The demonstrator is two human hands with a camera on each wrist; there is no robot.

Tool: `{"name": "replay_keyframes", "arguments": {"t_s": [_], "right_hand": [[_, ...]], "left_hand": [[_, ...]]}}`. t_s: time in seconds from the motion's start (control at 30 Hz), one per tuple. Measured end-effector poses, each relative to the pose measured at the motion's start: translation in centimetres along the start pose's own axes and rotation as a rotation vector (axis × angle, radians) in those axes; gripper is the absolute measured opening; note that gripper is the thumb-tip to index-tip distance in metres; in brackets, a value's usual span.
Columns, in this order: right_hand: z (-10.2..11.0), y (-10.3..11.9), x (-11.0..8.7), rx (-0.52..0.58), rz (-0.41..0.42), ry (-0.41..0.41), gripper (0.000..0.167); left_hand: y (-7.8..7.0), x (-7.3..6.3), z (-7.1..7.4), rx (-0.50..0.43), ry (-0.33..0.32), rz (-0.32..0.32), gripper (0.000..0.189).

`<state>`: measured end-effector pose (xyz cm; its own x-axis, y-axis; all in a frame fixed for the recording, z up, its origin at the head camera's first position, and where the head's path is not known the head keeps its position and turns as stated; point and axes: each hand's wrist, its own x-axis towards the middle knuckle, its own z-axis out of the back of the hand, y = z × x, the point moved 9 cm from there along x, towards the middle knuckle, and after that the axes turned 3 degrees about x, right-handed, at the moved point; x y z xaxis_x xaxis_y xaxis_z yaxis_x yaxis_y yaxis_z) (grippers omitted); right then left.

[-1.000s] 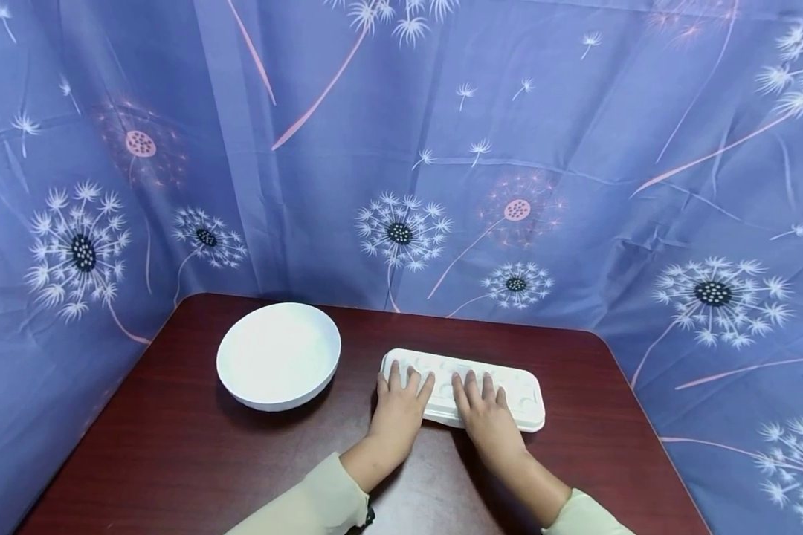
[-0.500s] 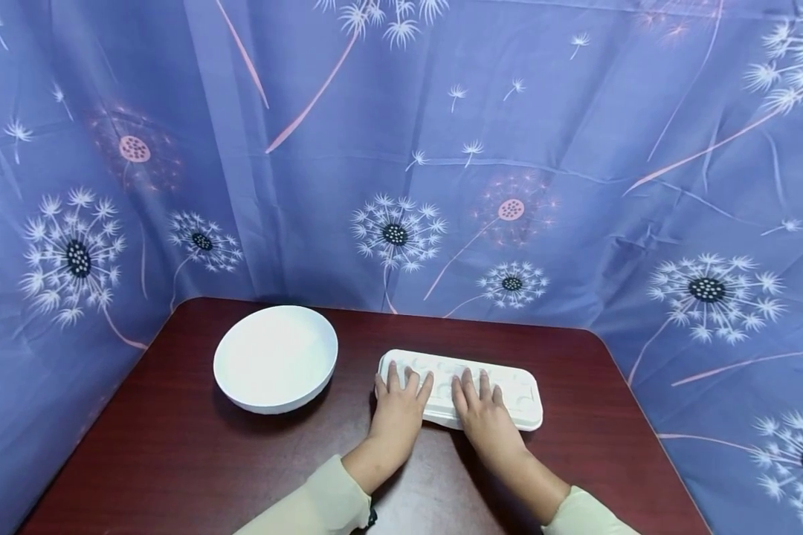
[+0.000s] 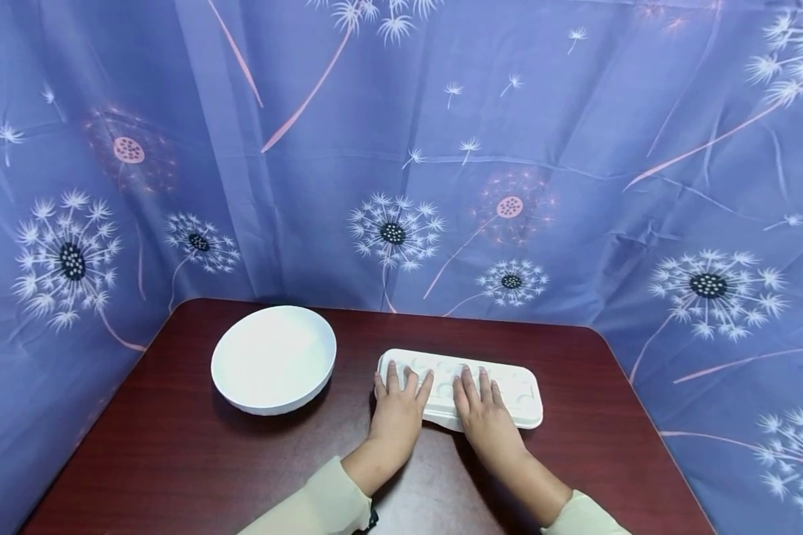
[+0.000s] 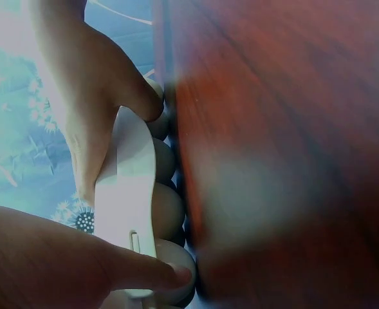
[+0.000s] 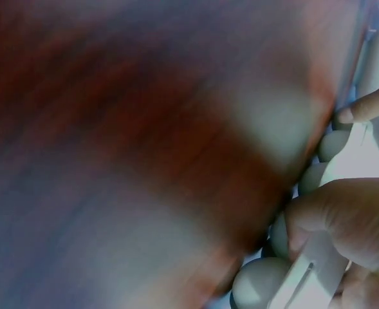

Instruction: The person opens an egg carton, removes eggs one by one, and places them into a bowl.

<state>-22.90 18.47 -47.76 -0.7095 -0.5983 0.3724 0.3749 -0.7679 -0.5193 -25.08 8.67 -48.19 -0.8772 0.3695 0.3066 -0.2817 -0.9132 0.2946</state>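
A long white egg carton (image 3: pixel 523 397) lies lid up on the table, right of its middle. My left hand (image 3: pixel 398 417) holds its left part, fingers spread on the lid. The thumb (image 4: pixel 176 275) reaches down over the front edge in the left wrist view. On the carton's middle my right hand (image 3: pixel 487 427) rests its fingers, with its thumb (image 5: pixel 300 235) bent over the front in the right wrist view. Below the lid's edge a row of rounded grey bulges (image 4: pixel 168 205) shows along the carton's front. The carton's inside is hidden.
A wide white bowl (image 3: pixel 274 409) stands to the left of the carton, toward the back of the dark red wooden table (image 3: pixel 174 446). A blue curtain (image 3: pixel 321 208) with dandelion prints hangs behind the table and along its sides.
The right hand's fingers have drawn slightly closer together on the lid. Both hands stay at the egg carton, and the carton and bowl keep their places as the head view shifts a little.
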Motion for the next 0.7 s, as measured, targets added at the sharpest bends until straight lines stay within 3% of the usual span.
{"name": "replay_keyframes", "arguments": {"t_s": [0.23,0.6,0.7], "right_hand": [[0.5,-0.1,0.0,0.031,0.001,-0.019,0.047],[-0.5,-0.4,-0.1,0.097,0.027,0.130,0.052],[-0.9,-0.6,-0.2,0.159,0.008,0.151,0.062]], "left_hand": [[0.1,-0.1,0.3,-0.020,0.012,0.006,0.051],[0.2,0.2,0.3,-0.045,0.014,-0.001,0.054],[0.2,0.2,0.2,-0.054,0.034,-0.009,0.055]]}}
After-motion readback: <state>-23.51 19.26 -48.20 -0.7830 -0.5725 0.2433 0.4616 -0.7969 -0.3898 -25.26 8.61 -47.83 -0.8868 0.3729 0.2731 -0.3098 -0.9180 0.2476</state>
